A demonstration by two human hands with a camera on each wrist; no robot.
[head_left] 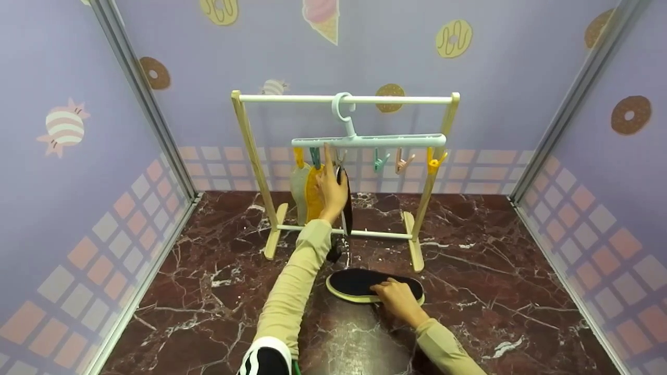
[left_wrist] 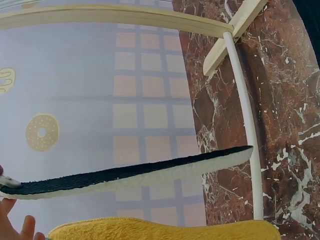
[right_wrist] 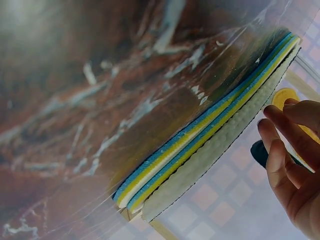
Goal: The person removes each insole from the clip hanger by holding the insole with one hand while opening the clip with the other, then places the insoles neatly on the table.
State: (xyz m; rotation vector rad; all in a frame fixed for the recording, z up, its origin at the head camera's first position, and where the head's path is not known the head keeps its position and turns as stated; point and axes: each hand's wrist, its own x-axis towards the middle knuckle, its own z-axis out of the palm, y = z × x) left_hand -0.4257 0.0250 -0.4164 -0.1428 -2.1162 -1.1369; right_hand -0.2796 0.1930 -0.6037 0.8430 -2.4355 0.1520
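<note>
My left hand (head_left: 333, 190) is raised at the hanger, index finger pointing up to its bar, other fingers beside a hanging black-and-white insole (left_wrist: 130, 174). That insole hangs edge-on from a pale clothespin (left_wrist: 10, 182); whether my fingertips touch the clothespin is unclear. Left of it hang a yellow insole (head_left: 313, 195) and a grey-green insole (head_left: 299, 192). My right hand (head_left: 398, 299), fingers loosely bent, is over a stack of insoles (head_left: 349, 284) with a black one on top. In the right wrist view, blue and yellow layers (right_wrist: 200, 125) show below a pale one.
A pale hanger (head_left: 396, 140) hangs on a wooden rack (head_left: 250, 151). Toward its right end are a teal clothespin (head_left: 380, 161), a pink clothespin (head_left: 402, 162) and a yellow clothespin (head_left: 435, 161). The rack stands on a dark red marbled surface (head_left: 208, 312) between patterned walls.
</note>
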